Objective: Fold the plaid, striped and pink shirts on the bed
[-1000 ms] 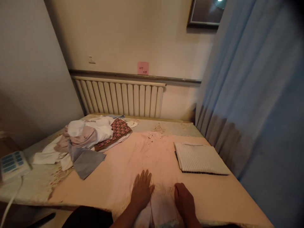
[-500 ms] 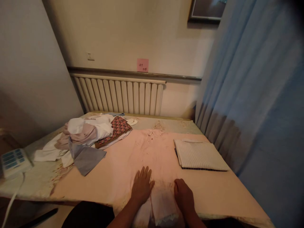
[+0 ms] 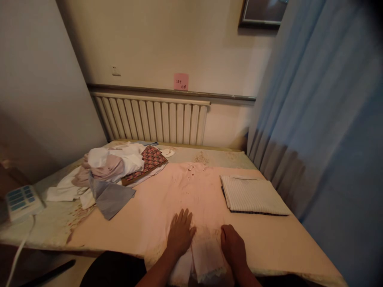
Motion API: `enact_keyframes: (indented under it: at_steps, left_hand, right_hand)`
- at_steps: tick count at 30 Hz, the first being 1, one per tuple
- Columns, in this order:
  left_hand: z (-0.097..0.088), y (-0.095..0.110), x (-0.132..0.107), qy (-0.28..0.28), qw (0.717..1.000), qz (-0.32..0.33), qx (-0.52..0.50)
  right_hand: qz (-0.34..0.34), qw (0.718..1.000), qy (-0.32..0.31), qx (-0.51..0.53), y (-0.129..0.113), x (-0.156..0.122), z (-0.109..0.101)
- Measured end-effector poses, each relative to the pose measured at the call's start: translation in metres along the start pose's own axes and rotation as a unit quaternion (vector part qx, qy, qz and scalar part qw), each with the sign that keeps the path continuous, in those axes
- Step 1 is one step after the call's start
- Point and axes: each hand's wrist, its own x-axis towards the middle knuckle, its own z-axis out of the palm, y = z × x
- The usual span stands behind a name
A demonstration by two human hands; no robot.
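Observation:
A pale pink garment (image 3: 191, 191) lies spread flat over the table (image 3: 54, 227), its collar at the far end. My left hand (image 3: 180, 233) rests flat on its near part, fingers stretched out and together. My right hand (image 3: 232, 245) lies on the cloth a little to the right, fingers bent down onto the fabric, nothing visibly held. Between the two hands a narrow strip of the garment with a lace hem (image 3: 208, 259) hangs toward the table's near edge.
A folded striped cloth (image 3: 253, 194) lies at the right. A heap of white, mauve and grey clothes (image 3: 110, 173) with a red patterned piece (image 3: 148, 159) sits at the left back. A white keypad device (image 3: 20, 199) with a cable is far left. A radiator (image 3: 152, 121) and blue curtain (image 3: 323, 119) stand behind.
Both hands stay pressed on the pink garment in nearly the same spots. The lace-edged strip between them has drawn slightly further onto the table. The view shifted slightly.

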Motion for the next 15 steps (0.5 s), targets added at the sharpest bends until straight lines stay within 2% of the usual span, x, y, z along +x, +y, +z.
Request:
enact_keyframes:
  at_steps: [7, 15]
  left_hand:
    - [-0.0049, 0.0019, -0.0017, 0.003, 1.0, -0.002, -0.005]
    - [-0.009, 0.0023, -0.0026, -0.009, 0.999, -0.013, -0.028]
  right_hand:
    - [0.002, 1.0, -0.016, -0.019, 0.0001, -0.0002, 0.0013]
    - [-0.006, 1.0, 0.002, -0.017, 0.001, -0.0003, 0.0022]
